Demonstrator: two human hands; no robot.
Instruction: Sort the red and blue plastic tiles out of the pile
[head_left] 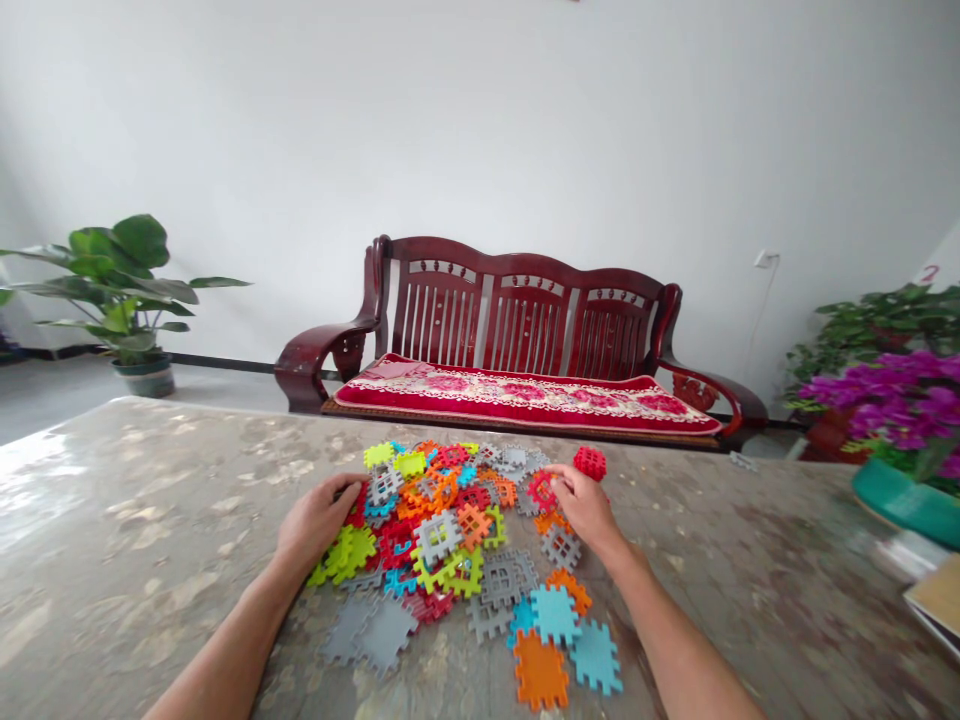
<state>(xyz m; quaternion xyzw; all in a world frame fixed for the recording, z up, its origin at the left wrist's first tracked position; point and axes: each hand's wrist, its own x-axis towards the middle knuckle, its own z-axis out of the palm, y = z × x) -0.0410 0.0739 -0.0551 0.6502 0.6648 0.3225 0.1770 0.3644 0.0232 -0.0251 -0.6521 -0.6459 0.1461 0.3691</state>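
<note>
While right hand pinches a red square plastic frame at the right edge of a multicoloured heap of toothed plastic tiles, left hand half-curled at left edge, can't tell its grip, all on mottled grey-brown table.

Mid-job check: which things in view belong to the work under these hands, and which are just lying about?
Belong, as far as I can judge:
red openwork piece at the right hand
pile of notched plastic pieces by the left hand
red cube

Just about:
wooden bench with red cover
potted plant
purple flowers in teal planter
</note>
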